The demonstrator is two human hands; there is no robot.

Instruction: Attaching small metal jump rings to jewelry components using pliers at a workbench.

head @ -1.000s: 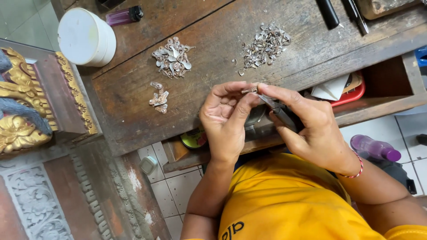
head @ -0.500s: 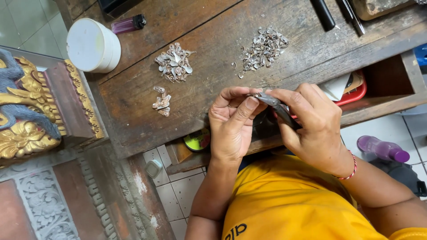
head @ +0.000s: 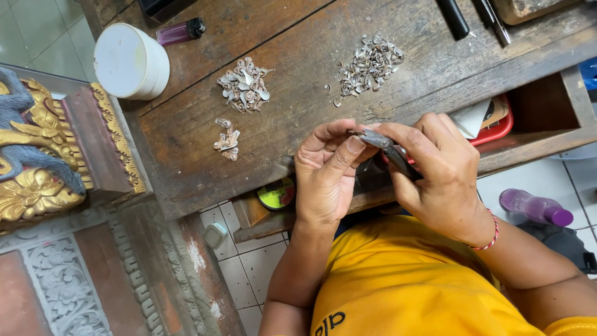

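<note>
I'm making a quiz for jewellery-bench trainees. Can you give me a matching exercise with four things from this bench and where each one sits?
Things:
1. white round container
2. pliers
3. purple lighter
4. red tray

Places:
A. on the shelf under the benchtop, beside the right hand
B. at the far edge of the wooden bench, just past the white round container
C. on the bench corner next to the gilded carving
D. gripped in the right hand, tip meeting the left hand

Pairs: 1-C, 2-D, 3-B, 4-A
</note>
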